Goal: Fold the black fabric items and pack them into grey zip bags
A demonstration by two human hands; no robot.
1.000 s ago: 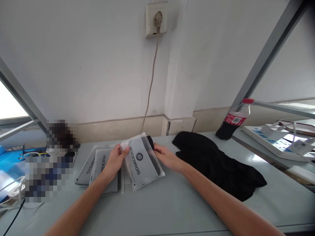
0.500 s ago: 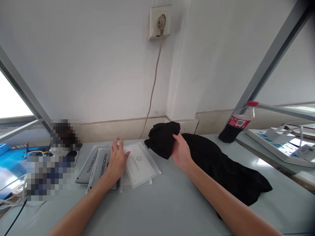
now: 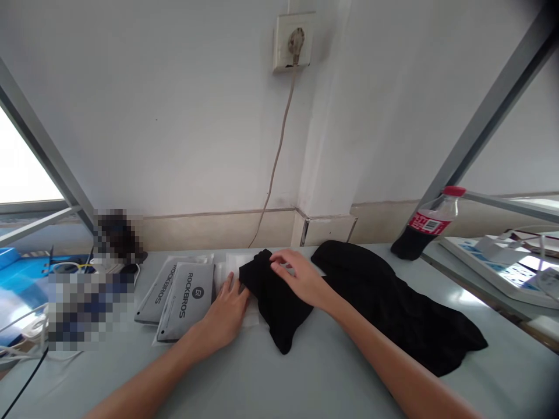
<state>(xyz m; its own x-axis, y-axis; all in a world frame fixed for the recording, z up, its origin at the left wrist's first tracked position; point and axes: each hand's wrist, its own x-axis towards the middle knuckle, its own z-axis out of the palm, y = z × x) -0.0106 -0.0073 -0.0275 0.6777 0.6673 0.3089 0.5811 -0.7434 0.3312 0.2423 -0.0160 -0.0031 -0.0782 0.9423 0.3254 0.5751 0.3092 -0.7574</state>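
A folded black cloth (image 3: pixel 282 308) lies on the grey table in front of me, over part of the clear plastic zip bags (image 3: pixel 233 262). Above its upper edge is my right hand (image 3: pixel 301 279), with fingers loosely bent and a gap between thumb and forefinger. My left hand (image 3: pixel 227 311) rests palm down, fingers spread, at the bags and the cloth's left edge. Left of it sit two bagged grey packs marked ROCKBROS (image 3: pixel 186 302), overlapping. A larger spread of black fabric (image 3: pixel 393 302) lies to the right, partly behind my right forearm.
A cola bottle with a red cap (image 3: pixel 428 224) leans near a grey metal frame post at the right. Beyond it are white devices with cables (image 3: pixel 502 262). On the left are a blue surface and cables, with a pixelated area beside them. A wall socket (image 3: pixel 294 42) holds a plug.
The black cloth has come down onto the table and covers the bags more. My right hand has moved left and loosened from it; my left hand has shifted right off the ROCKBROS packs.
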